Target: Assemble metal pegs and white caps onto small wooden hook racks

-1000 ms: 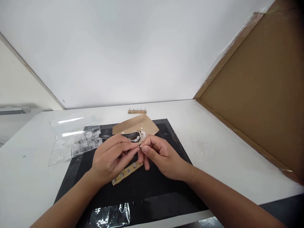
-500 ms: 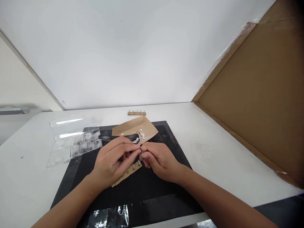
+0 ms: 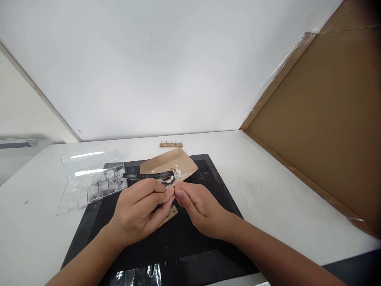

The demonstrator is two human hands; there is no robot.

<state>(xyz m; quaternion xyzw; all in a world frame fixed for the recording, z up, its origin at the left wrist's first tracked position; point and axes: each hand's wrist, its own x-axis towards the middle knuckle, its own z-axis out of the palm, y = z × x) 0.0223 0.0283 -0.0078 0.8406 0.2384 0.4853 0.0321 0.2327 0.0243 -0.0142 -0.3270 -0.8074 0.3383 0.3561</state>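
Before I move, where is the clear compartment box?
Head view, left side: the clear compartment box lies partly over the black mat, left of the left hand.

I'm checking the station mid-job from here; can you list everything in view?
Clear plastic compartment box: one, colourless, left, partly on the mat
Clear plastic sheet: one, colourless, behind the box
Shallow cardboard tray: one, tan, on the mat's far part
Small flakes: many, white, in the tray
Long slim tool: one, black, reaching over the tray
Wooden strips with pegs: two, light brown; one behind the tray, one partly hidden by the left hand
Rectangular mat: one, black, under the hands
Tabletop: one, white, beneath
Large cardboard panel: one, brown, right
Backdrop: one, white, behind
Hands: two, bare; left and right meet at the fingertips, anything between them hidden
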